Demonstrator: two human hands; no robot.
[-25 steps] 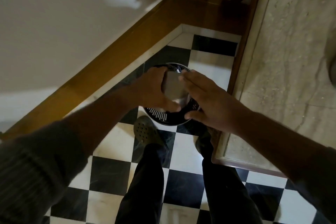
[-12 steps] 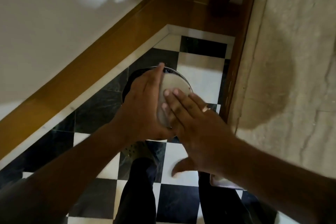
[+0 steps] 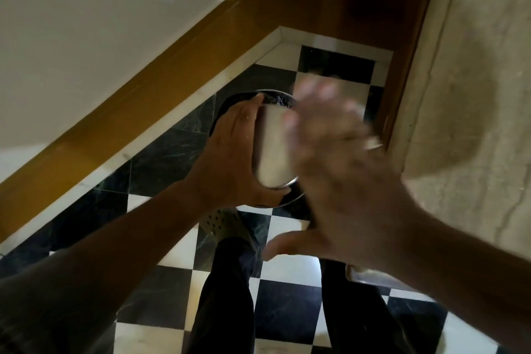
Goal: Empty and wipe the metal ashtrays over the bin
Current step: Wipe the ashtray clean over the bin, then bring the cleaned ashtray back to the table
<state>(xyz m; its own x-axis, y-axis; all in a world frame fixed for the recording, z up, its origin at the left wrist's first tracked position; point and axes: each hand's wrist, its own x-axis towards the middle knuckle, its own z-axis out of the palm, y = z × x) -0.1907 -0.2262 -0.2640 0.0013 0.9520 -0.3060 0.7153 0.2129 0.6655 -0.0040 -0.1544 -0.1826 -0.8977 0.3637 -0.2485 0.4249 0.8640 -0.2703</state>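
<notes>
A round metal ashtray [image 3: 273,149] is tipped on edge over a black bin [image 3: 230,100] with a shiny rim and a dark liner, standing on the floor by the wall. My left hand [image 3: 232,158] grips the ashtray from its left side, thumb under the lower rim. My right hand [image 3: 339,169] is blurred with motion, fingers spread, flat against the ashtray's right face; a ring shows on one finger. Most of the bin is hidden behind both hands.
The floor is black and white checked tile [image 3: 287,325]. A wooden skirting board [image 3: 172,72] runs along the white wall at left. A pale stone counter [image 3: 474,95] with a wooden edge stands at right. My legs and a grey perforated shoe [image 3: 221,221] are below the bin.
My right hand has swept from the ashtray's face toward the right and now blurs with speed. My left hand keeps its hold on the tilted ashtray above the bin.
</notes>
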